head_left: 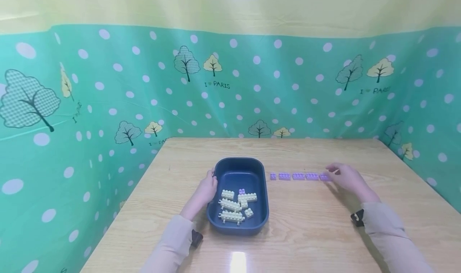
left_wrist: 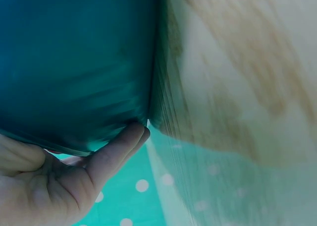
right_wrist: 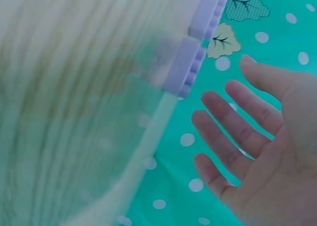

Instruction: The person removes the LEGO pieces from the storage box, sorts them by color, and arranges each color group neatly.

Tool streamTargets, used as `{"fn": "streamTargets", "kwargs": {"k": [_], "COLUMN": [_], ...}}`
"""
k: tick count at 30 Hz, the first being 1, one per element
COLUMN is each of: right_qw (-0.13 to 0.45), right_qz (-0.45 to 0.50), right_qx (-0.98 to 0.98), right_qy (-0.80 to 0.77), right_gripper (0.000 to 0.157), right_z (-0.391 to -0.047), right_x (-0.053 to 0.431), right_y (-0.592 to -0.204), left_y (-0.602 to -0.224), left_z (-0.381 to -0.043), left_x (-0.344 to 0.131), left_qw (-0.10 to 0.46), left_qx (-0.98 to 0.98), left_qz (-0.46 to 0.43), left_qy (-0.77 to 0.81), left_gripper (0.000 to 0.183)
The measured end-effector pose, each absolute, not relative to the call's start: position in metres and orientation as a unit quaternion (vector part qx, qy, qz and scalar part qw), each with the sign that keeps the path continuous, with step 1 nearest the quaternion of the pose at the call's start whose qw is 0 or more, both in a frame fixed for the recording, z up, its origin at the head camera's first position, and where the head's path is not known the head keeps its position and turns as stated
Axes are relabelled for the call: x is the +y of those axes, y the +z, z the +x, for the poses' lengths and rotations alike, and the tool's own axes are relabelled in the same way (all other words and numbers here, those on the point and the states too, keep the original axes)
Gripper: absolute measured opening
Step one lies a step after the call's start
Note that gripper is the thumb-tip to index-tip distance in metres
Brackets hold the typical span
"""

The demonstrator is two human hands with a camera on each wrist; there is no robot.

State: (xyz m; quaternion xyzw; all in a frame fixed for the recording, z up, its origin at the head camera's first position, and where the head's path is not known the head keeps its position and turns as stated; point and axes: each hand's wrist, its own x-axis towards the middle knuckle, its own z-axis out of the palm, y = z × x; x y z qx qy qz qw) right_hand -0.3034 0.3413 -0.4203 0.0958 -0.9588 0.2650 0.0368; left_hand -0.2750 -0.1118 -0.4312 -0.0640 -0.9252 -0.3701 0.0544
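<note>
A dark blue plastic bin (head_left: 265, 185) stands on the table, with my left hand (head_left: 207, 188) gripping its left rim. In the left wrist view the left hand (left_wrist: 74, 181) lies against the bin's wall (left_wrist: 84, 62). Inside the bin are several cream toy bricks (head_left: 230, 204) and a small purple brick (head_left: 241, 191). To the bin's right runs a straight row of purple toy bricks (head_left: 298, 176). My right hand (head_left: 347, 179) is at the row's right end. Its fingers are spread and hold nothing, apart from the end brick (right_wrist: 181, 67) in the right wrist view.
The wooden table (head_left: 302, 233) reaches back to a green polka-dot curtain (head_left: 230, 93) printed with trees. The curtain also hangs along both sides. Dark straps (head_left: 357, 217) sit on both wrists.
</note>
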Motion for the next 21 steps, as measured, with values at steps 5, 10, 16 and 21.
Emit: {"fn": "streamTargets", "kwargs": {"k": [5,10,16,21], "right_qw": [0.053,0.07,0.085,0.084], "right_qz": [0.107,0.126,0.14,0.159], "right_qx": [-0.958,-0.956,-0.951,-0.948], "right_qy": [0.261,0.257,0.262,0.264], "right_gripper": [0.042,0.041,0.038,0.038], "right_z": [-0.302,-0.3,-0.298,-0.299], "right_x": [0.331,0.317,0.295,0.275], "right_y": [-0.413,-0.406,-0.395,-0.389], "left_y": [-0.43,-0.428,-0.428,-0.428], "left_z": [-0.275,-0.275,-0.275,-0.274], "left_x": [-0.113,-0.113,-0.112,-0.112], "left_qw": [0.056,0.056,0.056,0.057], "left_qx": [-0.924,-0.922,-0.923,-0.924], "left_qz": [-0.059,-0.058,-0.062,-0.064], "left_qy": [-0.374,-0.378,-0.375,-0.372], "left_gripper": [0.043,0.044,0.043,0.043]}}
